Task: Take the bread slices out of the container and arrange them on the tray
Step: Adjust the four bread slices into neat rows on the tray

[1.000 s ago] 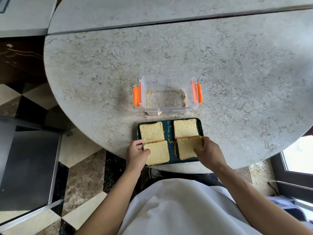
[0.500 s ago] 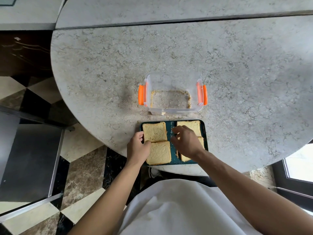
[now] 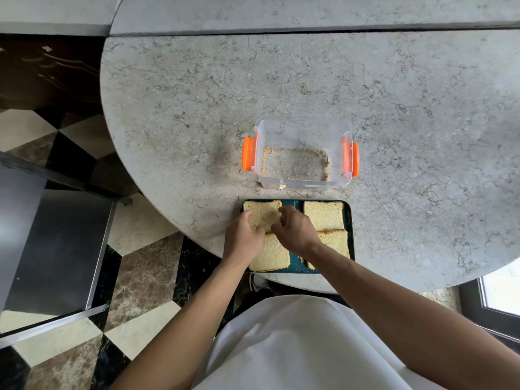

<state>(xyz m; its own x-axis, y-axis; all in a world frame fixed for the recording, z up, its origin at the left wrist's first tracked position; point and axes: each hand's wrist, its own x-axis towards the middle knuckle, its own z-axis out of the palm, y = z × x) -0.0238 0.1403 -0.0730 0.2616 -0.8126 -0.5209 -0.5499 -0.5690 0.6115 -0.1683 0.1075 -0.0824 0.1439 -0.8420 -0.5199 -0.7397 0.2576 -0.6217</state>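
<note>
Several bread slices lie on a dark teal tray (image 3: 349, 220) at the near edge of the table. My left hand (image 3: 243, 239) and my right hand (image 3: 294, 232) both have their fingers on the far-left slice (image 3: 263, 213), one at each side of it. The near-left slice (image 3: 271, 257) lies just below, partly under my hands. The far-right slice (image 3: 323, 215) and the near-right slice (image 3: 336, 243) lie untouched, the latter partly hidden by my right forearm. The clear container with orange clips (image 3: 301, 153) stands beyond the tray and holds only crumbs.
The round grey stone table (image 3: 394, 108) spreads far and right of the tray. Its curved edge runs close along the tray's near side. A chequered tile floor (image 3: 135, 291) and a dark cabinet (image 3: 50, 249) lie to the left.
My right hand moved left from the right slices to the far-left slice. My left hand slid up from the near-left slice onto the same slice.
</note>
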